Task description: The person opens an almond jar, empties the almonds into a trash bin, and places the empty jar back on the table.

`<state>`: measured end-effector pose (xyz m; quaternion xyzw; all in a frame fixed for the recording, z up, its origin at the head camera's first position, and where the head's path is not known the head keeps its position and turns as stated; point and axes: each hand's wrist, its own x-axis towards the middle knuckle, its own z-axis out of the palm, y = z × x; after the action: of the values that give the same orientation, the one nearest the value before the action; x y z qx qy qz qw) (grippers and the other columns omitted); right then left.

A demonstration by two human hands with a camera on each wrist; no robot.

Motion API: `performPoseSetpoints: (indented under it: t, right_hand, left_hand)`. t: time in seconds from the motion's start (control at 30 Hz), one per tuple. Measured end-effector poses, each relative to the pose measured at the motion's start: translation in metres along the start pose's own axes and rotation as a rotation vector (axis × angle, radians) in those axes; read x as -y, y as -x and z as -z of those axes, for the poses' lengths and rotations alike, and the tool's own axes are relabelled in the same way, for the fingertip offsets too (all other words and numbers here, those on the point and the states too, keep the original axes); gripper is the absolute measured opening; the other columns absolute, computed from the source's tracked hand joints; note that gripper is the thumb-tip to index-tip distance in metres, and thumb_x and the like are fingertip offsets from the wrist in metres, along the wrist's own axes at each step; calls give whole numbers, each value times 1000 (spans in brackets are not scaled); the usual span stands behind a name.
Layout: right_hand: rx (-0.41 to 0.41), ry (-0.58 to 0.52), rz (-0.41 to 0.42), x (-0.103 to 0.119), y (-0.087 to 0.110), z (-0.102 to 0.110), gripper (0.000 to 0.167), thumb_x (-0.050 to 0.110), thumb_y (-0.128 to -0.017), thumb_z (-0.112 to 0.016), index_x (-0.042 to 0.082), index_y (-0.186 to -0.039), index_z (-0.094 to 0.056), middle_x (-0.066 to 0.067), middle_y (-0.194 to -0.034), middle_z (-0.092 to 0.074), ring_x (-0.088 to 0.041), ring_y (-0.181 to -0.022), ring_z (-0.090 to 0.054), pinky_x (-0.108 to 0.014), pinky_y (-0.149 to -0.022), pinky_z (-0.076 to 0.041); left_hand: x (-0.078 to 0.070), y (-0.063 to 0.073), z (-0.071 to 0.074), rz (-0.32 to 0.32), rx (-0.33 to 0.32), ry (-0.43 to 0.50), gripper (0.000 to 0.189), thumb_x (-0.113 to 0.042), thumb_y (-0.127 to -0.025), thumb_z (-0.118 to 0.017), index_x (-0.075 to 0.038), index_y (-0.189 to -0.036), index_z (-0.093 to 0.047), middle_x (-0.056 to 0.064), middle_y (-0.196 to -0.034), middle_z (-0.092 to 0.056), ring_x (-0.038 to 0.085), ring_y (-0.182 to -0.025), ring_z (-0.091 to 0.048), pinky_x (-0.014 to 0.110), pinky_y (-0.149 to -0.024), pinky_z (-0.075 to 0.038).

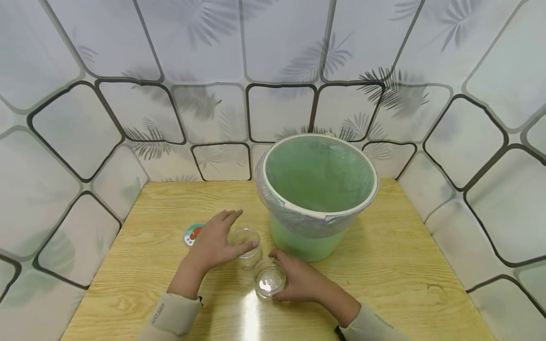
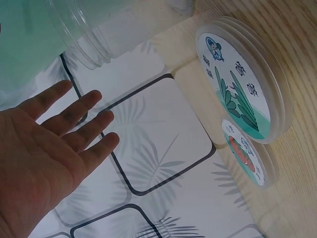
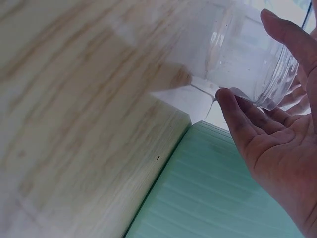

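Note:
A clear plastic jar (image 1: 268, 282) is in my right hand (image 1: 304, 279), with the thumb and fingers curved around its side. In the right wrist view the fingers support the same jar (image 3: 247, 54) near its threaded rim. My left hand (image 1: 214, 241) is beside a second clear jar (image 1: 246, 259), its thumb reaching over the near side of the mouth. The left wrist view shows that hand (image 2: 54, 144) with spread fingers and a bare palm; whether the thumb touches the jar cannot be told. A round lid (image 1: 191, 234) with a red vegetable picture lies left, partly behind this hand.
A light-green bucket (image 1: 307, 244) with a white rim and plastic liner stands behind the right hand. A larger lid (image 2: 235, 87) with a green vegetable label appears in the left wrist view. Patterned curtains (image 1: 281, 113) surround the wooden table (image 1: 396, 284).

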<state>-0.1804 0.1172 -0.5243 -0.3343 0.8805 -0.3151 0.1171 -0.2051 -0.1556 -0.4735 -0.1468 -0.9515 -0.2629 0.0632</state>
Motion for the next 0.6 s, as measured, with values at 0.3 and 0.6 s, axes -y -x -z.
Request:
performPoseSetpoints:
  t: [0.3,0.6]
  right_hand:
    - [7,20,-12,-1,1,-1,102,26,-72,-97,4,-156,-43,-17,-149,-60,-31,-138,-59,-48,-115,-51]
    - [-21,29,0,3,5,6,101,34,-74,-95,7,-157,-45,-15,-153,-58,-30,-142,-56,-50,-118,-48]
  left_hand:
    - [-2,1,-2,-12,48,40,86,-66,-87,-77,-8,-148,-62,15,-151,-61,39,-142,-56,59,-115,-47]
    - [-2,2,-3,-6,69,48,81,-62,-88,-79,-6,-145,-64,13,-148,-63,38,-138,-60,58,-112,-51]
